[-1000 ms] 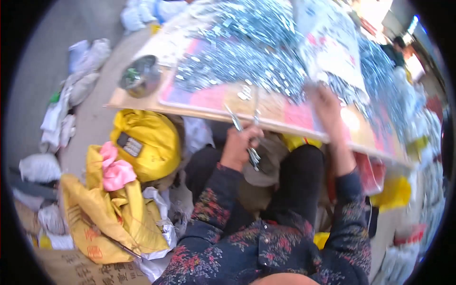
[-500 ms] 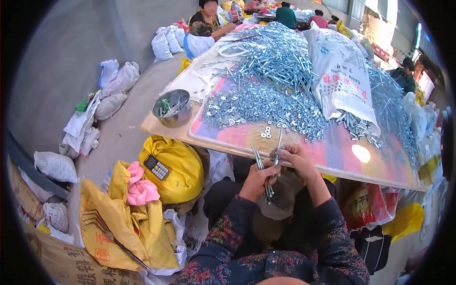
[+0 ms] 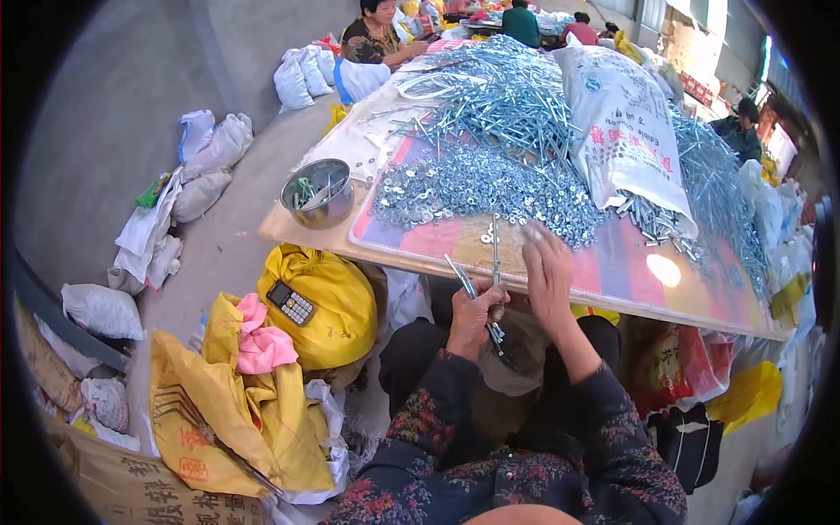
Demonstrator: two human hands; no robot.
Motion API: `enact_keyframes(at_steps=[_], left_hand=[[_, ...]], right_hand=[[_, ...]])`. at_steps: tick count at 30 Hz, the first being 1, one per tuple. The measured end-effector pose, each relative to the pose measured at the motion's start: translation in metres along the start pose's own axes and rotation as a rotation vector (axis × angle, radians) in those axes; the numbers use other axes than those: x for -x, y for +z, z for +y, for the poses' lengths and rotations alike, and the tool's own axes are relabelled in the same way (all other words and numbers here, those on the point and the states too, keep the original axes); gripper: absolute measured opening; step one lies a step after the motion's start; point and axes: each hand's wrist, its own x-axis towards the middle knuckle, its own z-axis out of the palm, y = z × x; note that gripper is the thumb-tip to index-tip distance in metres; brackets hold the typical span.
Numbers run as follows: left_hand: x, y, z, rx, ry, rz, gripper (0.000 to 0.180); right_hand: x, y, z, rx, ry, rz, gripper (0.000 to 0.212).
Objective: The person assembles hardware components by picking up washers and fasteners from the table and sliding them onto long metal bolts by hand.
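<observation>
My left hand (image 3: 475, 317) is closed around several long, thin metal bolts (image 3: 496, 254). One of them points up toward the table, and others stick out below the fist. Just right of it, over the table's near edge, is my right hand (image 3: 549, 276). Its fingers are stretched forward, with the tips slightly blurred at the near rim of a pile of small washers and nuts (image 3: 472, 188). I see nothing held in it. A few loose washers (image 3: 486, 237) lie on the striped table cover beside the upright bolt.
Long bolts (image 3: 516, 105) are heaped behind the washers. A white woven sack (image 3: 626, 131) spills short metal sleeves (image 3: 652, 217). A steel bowl (image 3: 317, 194) stands at the table's left corner. Below it, a phone (image 3: 290, 303) rests on a yellow bundle (image 3: 337, 324). A co-worker (image 3: 376, 39) sits at the far left.
My right hand has left the bolts in my left hand and moved forward to the washer pile, its fingers straightening. My left hand still grips the bolts, slightly further left.
</observation>
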Motion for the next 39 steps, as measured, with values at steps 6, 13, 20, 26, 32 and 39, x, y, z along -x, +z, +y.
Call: enact_keyframes(at_steps=[6, 13, 20, 26, 32, 39], left_hand=[[-0.034, -0.009, -0.04, -0.175, 0.272, 0.004, 0.019], [-0.036, -0.032, 0.003, -0.395, 0.576, 0.068, 0.008], [0.0, 0.001, 0.017, 0.153, 0.024, 0.063, 0.005], [-0.002, -0.007, 0.019, 0.023, -0.016, 0.182, 0.011], [-0.026, -0.023, -0.016, 0.224, 0.184, 0.168, 0.011], [-0.001, 0.0, 0.026, 0.166, 0.001, -0.088, 0.009]], right_hand=[[0.045, 0.013, -0.063, -0.245, -0.289, -0.353, 0.023], [0.026, 0.06, 0.003, 0.211, -0.205, -0.164, 0.027], [0.017, 0.047, 0.015, 0.207, -0.046, -0.069, 0.024], [0.045, 0.02, -0.073, -0.13, -0.324, -0.27, 0.01], [0.041, 0.036, -0.049, -0.072, -0.307, -0.284, 0.016], [0.011, 0.018, 0.02, -0.662, 0.662, -0.266, 0.033]])
